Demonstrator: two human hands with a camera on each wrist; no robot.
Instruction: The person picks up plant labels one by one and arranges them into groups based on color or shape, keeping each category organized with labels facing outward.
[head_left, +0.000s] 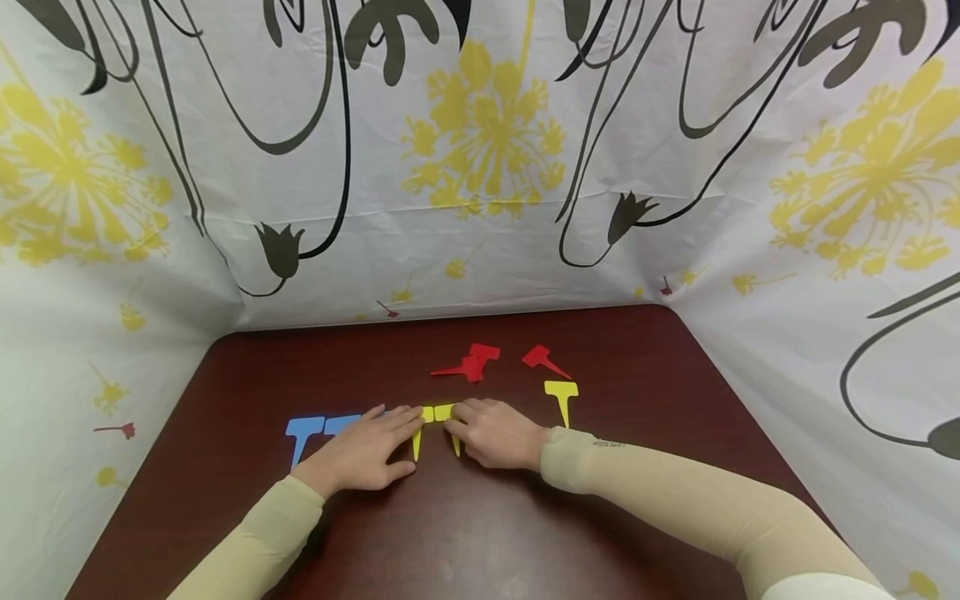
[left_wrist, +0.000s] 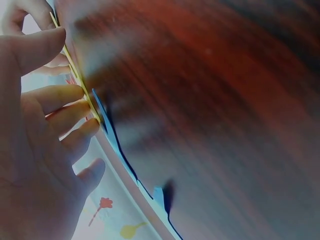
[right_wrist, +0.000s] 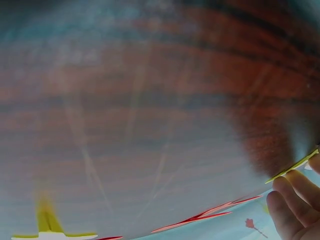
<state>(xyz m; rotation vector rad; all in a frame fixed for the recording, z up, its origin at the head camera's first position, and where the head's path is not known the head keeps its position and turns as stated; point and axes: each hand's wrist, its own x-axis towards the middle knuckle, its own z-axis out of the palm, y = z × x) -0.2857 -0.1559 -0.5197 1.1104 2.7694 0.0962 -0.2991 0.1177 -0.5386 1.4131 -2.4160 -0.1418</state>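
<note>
Flat T-shaped plastic plant labels lie on the table. My left hand (head_left: 367,454), fingers extended, rests over the row and touches a yellow plant label (head_left: 417,444) with its fingertips. Beside it, my right hand (head_left: 495,433) has bent fingers and holds the end of another yellow plant label (head_left: 444,413); the two yellow crossbars sit nearly end to end. Left in the row are a blue plant label (head_left: 304,428) and a second blue label (head_left: 342,423), the latter partly under my left hand. In the left wrist view, my left fingertips meet the yellow edge (left_wrist: 75,67).
A single yellow label (head_left: 562,392) lies right of my right hand. Behind are two overlapping red labels (head_left: 471,367) and another red label (head_left: 538,357). The dark wooden table (head_left: 480,533) meets a patterned cloth (head_left: 465,267) at the back and sides.
</note>
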